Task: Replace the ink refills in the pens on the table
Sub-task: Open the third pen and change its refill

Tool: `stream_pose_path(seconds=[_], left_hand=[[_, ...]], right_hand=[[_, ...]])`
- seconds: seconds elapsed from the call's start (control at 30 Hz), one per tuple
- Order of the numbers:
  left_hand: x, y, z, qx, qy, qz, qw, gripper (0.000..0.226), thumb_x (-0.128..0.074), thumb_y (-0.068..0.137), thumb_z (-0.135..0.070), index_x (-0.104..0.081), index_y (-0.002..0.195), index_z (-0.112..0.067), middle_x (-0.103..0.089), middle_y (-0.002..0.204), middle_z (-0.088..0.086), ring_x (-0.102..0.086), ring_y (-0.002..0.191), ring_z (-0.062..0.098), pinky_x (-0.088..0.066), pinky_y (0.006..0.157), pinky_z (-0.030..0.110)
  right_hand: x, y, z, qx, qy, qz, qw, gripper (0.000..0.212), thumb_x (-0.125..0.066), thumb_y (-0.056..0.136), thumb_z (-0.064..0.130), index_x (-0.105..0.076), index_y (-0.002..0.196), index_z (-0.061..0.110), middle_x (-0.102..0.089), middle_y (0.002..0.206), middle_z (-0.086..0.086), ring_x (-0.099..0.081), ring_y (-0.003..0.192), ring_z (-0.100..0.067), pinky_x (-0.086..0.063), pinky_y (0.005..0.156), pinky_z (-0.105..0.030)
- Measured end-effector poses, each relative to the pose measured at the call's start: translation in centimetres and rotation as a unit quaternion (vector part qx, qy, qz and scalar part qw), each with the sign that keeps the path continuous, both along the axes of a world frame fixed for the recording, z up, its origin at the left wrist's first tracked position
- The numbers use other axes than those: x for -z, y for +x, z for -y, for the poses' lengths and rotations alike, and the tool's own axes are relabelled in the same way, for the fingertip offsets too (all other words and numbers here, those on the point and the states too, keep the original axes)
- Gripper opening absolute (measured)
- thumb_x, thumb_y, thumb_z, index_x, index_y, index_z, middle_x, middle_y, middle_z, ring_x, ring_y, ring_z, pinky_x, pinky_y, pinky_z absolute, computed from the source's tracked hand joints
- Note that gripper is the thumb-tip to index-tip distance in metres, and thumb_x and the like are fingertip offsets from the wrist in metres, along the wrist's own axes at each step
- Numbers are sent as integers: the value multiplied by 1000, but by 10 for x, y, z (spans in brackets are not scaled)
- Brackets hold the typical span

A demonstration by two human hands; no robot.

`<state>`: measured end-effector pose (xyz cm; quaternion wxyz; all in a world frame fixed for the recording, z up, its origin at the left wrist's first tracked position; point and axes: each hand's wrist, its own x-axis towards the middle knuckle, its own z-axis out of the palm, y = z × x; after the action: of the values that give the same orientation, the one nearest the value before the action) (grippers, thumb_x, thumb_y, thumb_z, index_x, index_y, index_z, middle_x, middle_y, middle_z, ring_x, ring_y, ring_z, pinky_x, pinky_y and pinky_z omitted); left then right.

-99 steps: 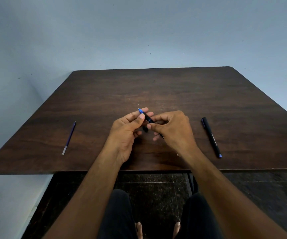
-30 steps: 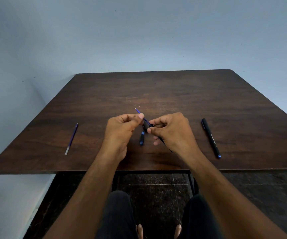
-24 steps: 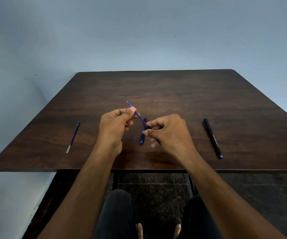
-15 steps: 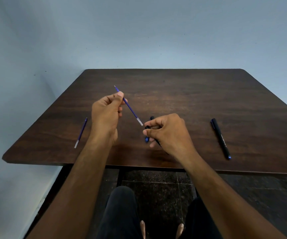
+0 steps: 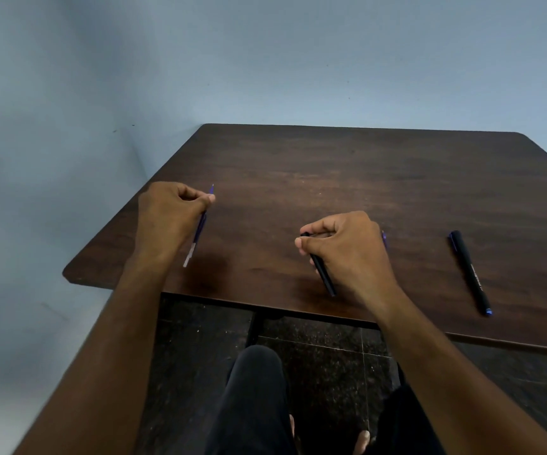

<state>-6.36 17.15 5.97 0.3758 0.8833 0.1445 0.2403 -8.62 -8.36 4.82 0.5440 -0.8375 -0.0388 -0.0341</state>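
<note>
refill swap mid-step: old refill out, pen barrel waiting

my left hand [image 5: 167, 215] fingers pinch a blue refill [image 5: 199, 229] low over the desk [image 5: 347, 178] near its left edge; i can't tell if a second refill lies under it. right hand [image 5: 347, 244] fingers are curled round the open black barrel [image 5: 323, 277]. another black pen [image 5: 471, 274] lies well apart to the right. next, i judge: drop this refill, pick up a fresh one, thread it in.

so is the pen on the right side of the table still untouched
Yes, the capped black pen lies alone on the table, apart from the right hand.
</note>
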Motion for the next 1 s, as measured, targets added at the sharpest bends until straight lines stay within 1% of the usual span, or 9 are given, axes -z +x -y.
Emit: stream_pose_path(seconds=[0.07,0.1,0.2,0.4,0.53,0.63,0.77,0.83,1.0], left_hand=[[7,2,-8,-4,12,-16,1000,14,-81,82,-37,-76,74,-28,-67,68,-16,-63,65,-1,-41,57,12],[10,3,-9,-3,19,-25,1000,13,-82,82,-36,-78,75,-25,-69,69,-14,-64,67,0,-46,59,15],[21,5,-8,-7,20,-61,998,12,-85,79,-35,-79,75,-24,-73,74,-6,-68,73,5,-58,76,28],[35,7,1,-31,20,-83,996,11,-84,80,-31,-80,80,-21,-73,80,-2,-67,77,8,-57,84,32],[38,9,5,-46,25,-83,995,12,-84,81,-31,-79,80,-20,-67,73,-6,-63,74,7,-50,78,27],[39,10,5,-46,14,-81,996,14,-85,80,-33,-79,81,-20,-64,70,-8,-60,71,2,-47,74,26],[39,7,4,-52,3,-50,997,17,-88,76,-34,-78,81,-20,-71,77,-4,-65,77,9,-54,79,29],[38,4,5,-53,2,-25,998,18,-88,76,-33,-78,82,-20,-71,76,-5,-66,75,7,-56,79,29],[31,-5,18,-16,-11,7,1000,17,-88,75,-35,-75,79,-25,-69,69,-12,-65,64,-2,-52,65,14]], right_hand=[[0,1,-3,-3,-4,-3,1000,6,-84,81,17,-80,85,18,-75,61,8,-70,56,2,-60,62,-23],[0,1,-4,-4,-6,-6,1000,6,-84,81,17,-80,85,18,-75,61,7,-70,56,2,-60,62,-22],[1,2,-8,-7,-10,-10,1000,6,-84,82,18,-81,86,17,-77,63,4,-72,59,-1,-62,64,-25],[4,3,-18,-10,-14,-8,1000,6,-85,81,19,-79,83,17,-76,63,5,-69,53,0,-55,54,-23],[6,5,-21,-7,-5,-12,1000,9,-85,81,18,-77,76,19,-76,62,4,-69,52,-4,-61,57,-30],[8,7,-22,-10,-7,-10,1000,10,-85,81,19,-77,75,18,-76,62,4,-69,52,-5,-62,57,-31],[9,10,-24,-9,-4,-11,1000,13,-85,80,17,-76,71,19,-75,60,3,-69,51,-7,-63,57,-34],[10,11,-24,-8,-6,-9,1000,13,-85,80,18,-76,71,19,-75,60,3,-68,51,-7,-64,57,-35],[10,10,-24,-6,-1,-2,1000,9,-84,81,20,-77,77,20,-76,63,3,-70,52,-7,-63,53,-33]])
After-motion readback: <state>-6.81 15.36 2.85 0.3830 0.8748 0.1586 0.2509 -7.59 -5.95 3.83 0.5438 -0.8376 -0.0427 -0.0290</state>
